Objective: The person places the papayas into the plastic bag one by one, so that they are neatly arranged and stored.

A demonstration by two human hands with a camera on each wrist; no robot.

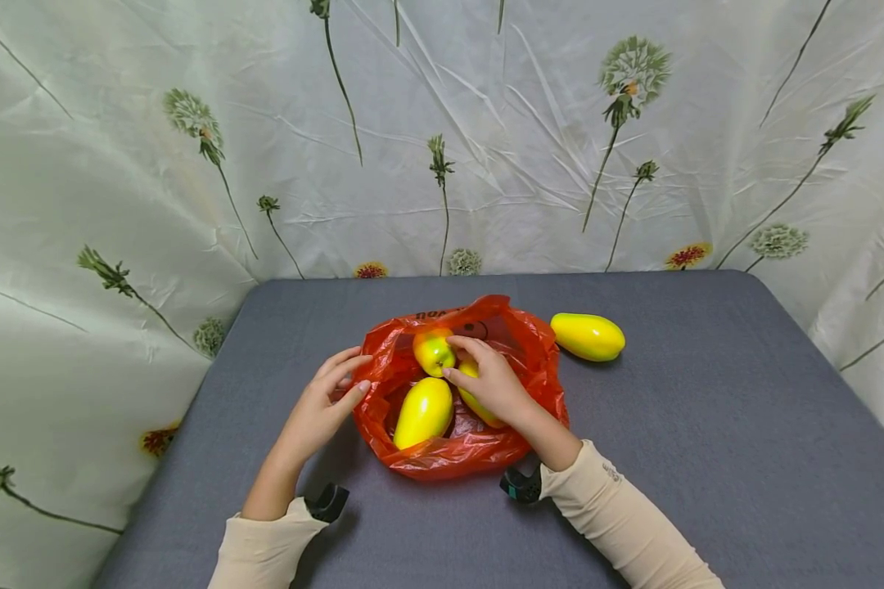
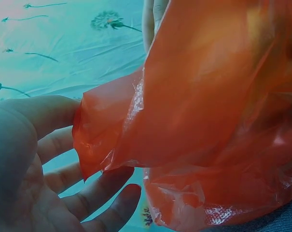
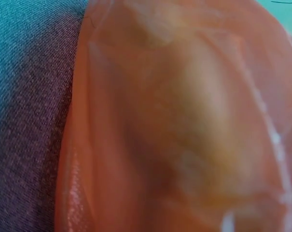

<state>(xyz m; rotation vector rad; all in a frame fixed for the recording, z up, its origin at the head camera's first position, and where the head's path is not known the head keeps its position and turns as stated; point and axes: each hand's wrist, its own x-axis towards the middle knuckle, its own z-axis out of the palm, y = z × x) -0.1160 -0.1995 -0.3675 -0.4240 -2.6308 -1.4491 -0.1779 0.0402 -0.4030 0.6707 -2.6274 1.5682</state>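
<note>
A red plastic bag (image 1: 457,462) stands with its mouth wide on the table, holding a yellow mango (image 1: 423,411), a yellow-red apple (image 1: 432,352) and another yellow fruit (image 1: 479,402) partly under my right hand. My right hand (image 1: 493,383) reaches into the bag, thumb and fingertips at the apple's right side, pinching it. At the bag's left rim, my left hand (image 1: 324,406) touches the plastic with loosely spread fingers; the left wrist view has the bag's edge (image 2: 104,130) between the thumb and fingers. In the right wrist view the bag's wall (image 3: 184,121) hides my right hand.
A second yellow mango (image 1: 588,337) lies on the grey table (image 1: 707,425), just beyond the bag's right side. Behind the table hangs a pale curtain (image 1: 516,106) with dandelion prints. Dark wrist devices (image 1: 521,484) sit beneath both wrists.
</note>
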